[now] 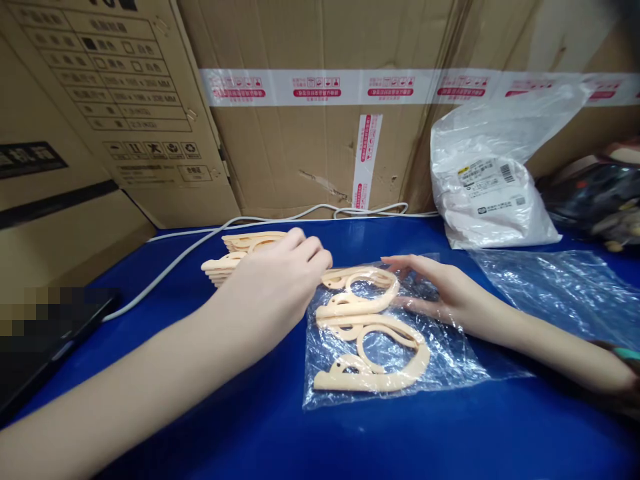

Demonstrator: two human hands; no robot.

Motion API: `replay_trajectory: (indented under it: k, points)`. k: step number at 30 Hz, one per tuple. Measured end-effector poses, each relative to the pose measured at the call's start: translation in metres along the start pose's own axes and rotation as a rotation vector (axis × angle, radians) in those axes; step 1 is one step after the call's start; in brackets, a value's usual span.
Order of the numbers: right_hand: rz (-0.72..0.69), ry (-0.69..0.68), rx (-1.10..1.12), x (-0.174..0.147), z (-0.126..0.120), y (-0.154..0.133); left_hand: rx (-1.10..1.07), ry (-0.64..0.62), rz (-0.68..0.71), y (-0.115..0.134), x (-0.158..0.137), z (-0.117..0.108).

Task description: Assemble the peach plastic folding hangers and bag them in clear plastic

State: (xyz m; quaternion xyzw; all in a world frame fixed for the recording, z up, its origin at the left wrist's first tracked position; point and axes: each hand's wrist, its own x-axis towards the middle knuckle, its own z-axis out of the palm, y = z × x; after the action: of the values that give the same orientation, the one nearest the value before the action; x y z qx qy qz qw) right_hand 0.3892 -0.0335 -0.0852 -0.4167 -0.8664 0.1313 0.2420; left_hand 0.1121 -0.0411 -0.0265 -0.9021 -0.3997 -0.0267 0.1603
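Note:
A clear plastic bag point(450, 363) lies flat on the blue table, with several cream folding hangers point(373, 381) inside it. My left hand point(280, 280) is above the bag's upper left side, its fingers curled together; whatever they hold is hidden behind the hand. Just beyond and left of that hand sits a stack of loose cream folding hangers point(220, 267), partly covered by it. My right hand point(445, 293) rests at the right side of the bag, fingers stretched out and thumb apart, touching the plastic near the upper hanger.
Large cardboard boxes point(300, 153) wall off the back and left. A white cable point(185, 253) runs along the back to a black phone-like device point(65, 347). At back right stand a white parcel bag point(490, 193) and dark clutter; another clear plastic sheet point(565, 287) lies before them.

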Motion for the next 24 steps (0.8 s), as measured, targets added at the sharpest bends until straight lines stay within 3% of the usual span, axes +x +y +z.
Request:
replay_trajectory:
  k: [4, 9, 17, 24]
  points:
    - [0.005, 0.038, 0.031, 0.0, 0.0, 0.001, 0.194, -0.163, 0.196, -0.006, 0.034, -0.005]
    - [-0.037, 0.077, 0.059, -0.001, 0.0, 0.003, 0.245, -0.402, 0.291, -0.005, 0.063, -0.009]
    - [-0.097, 0.082, 0.07, 0.0, -0.001, 0.005, 0.249, -0.424, 0.344, -0.002, 0.073, -0.006]
    - [-0.06, 0.065, 0.091, 0.0, -0.002, 0.005, 0.188, -0.382, 0.324, -0.002, 0.071, -0.007]
